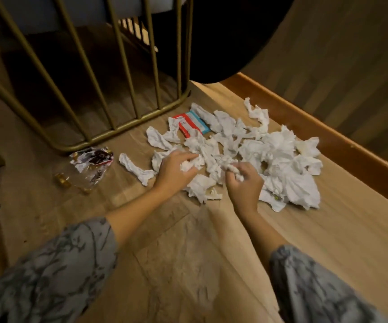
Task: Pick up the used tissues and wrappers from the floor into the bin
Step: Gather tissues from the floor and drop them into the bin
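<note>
Progress: early, by our reading. Nearly all the tissues [270, 157] lie heaped on the floor [211, 264] toward its right edge, by the wooden skirting [328, 131]; a red-and-blue wrapper [192, 123] sits at the heap's far side, a clear crumpled wrapper [92, 159] to the left beside the gold frame [123, 127]. No bin in view (so we cannot judge any deposits). We note both arms reach forward: left hand [176, 167] curled over one wad, right hand [244, 181] pinching another.

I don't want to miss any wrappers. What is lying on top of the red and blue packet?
Crumpled white tissues overlap the red and blue packet at its right and lower edges. Its middle shows; whatever lies beneath those tissues is hidden.
</note>
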### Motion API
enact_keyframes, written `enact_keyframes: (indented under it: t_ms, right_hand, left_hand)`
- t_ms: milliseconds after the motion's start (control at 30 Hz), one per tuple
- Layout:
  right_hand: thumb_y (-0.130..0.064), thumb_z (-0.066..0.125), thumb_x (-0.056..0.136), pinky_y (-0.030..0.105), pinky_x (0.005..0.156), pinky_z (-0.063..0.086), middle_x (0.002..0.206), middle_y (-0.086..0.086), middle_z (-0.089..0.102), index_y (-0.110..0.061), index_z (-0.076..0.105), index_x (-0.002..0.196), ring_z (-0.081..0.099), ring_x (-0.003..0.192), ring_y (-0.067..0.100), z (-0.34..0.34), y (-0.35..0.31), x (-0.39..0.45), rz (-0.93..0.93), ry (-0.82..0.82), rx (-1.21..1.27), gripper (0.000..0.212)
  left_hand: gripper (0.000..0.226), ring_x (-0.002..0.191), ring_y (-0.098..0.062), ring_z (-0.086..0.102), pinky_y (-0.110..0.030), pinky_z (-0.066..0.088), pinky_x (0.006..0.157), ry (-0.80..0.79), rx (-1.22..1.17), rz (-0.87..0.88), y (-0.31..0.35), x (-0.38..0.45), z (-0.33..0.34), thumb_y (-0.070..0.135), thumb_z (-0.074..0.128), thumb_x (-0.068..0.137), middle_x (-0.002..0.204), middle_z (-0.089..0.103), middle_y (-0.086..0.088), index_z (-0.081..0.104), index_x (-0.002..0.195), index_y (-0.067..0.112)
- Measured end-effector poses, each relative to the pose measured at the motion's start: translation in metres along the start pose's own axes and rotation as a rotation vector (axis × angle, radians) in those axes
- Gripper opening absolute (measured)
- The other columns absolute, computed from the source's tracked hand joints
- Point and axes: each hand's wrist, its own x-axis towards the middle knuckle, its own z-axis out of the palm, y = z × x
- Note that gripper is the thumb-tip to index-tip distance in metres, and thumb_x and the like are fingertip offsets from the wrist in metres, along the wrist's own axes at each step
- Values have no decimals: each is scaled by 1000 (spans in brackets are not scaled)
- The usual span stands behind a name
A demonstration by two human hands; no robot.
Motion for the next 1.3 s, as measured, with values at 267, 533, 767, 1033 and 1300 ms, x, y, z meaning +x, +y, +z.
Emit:
enact_keyframes:
  t_ms: [267,533,767,1033,1300]
  right_hand:
    - [-27,69,82,47,58,50,68,15,63,-1,64,75,60,68,31,-90,-64,144,-97,-29,179,27]
    - [-37,71,84,38,61,58,65,0,64,-11,67,69,62,64,18,-251,-80,196,-169,136,-35,30]
    - [-34,73,84,19,69,56,82,-11,67,-20,69,85,64,81,7,-420,-52,163,-103,237,-63,15]
    - [-33,64,92,10,55,46,65,-3,61,-14,65,72,59,64,10,-583,-13,70,86,622,-101,27]
    - [-37,52,97,27,64,47,72,9,61,-7,63,79,57,70,16,-664,32,-33,409,900,-162,37]
  left_hand:
    - [24,83,-7,64,-23,49,75,-40,204,371,166,75,-23,36,76,74,86,72,5,75,85,15]
    - [14,83,-4,63,-24,53,77,-28,73,274,313,106,41,21,64,78,84,70,10,75,87,23]
    - [17,88,-11,63,-16,51,66,-351,-49,296,442,66,145,23,58,91,94,68,9,73,97,27]
    - [34,89,-15,64,-21,49,63,-667,-510,30,564,-37,276,49,67,82,95,68,2,65,99,19]
    - [28,85,-9,56,-27,44,75,-976,-801,-348,616,-158,365,51,65,83,92,60,9,58,93,26]
